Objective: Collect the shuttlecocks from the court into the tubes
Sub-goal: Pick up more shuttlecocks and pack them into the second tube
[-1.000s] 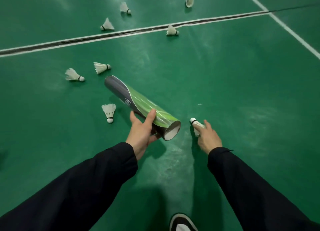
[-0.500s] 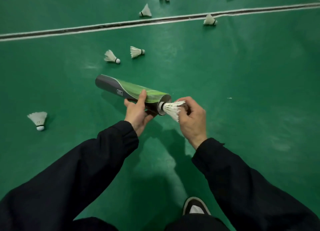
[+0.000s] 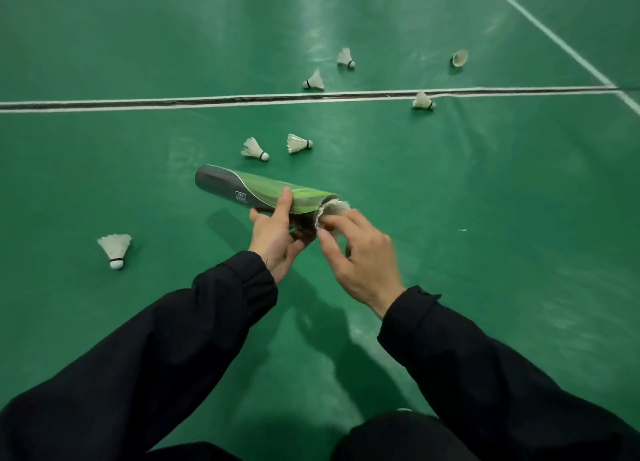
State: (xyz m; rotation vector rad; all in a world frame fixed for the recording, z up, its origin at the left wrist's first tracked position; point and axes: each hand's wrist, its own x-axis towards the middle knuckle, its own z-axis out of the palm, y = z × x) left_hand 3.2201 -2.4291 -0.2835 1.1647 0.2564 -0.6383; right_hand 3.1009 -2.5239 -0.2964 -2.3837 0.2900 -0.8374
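**One shuttlecock going in, seven in view left on the floor**

The left hand [image 3: 273, 239] grips the green-and-grey shuttlecock tube [image 3: 263, 192], holding it nearly level above the green court floor [image 3: 485, 218], open mouth to the right. At that mouth the right hand [image 3: 360, 253] has its fingers curled on a white feather shuttlecock [image 3: 334, 207], whose skirt just shows past the rim, so it looks almost seated. How many already sit inside the tube cannot be told.

Plenty remains! One shuttlecock [image 3: 115, 250] lies near left, and a pair [image 3: 255, 148] [image 3: 298, 143] sits just beyond the tube. Farther off, two [image 3: 314, 80] [image 3: 346, 58] lie past the white court line [image 3: 173, 101], one [image 3: 423, 101] lies right by it, and another [image 3: 459, 58] sits far right. By this count the collecting is still far from finished.
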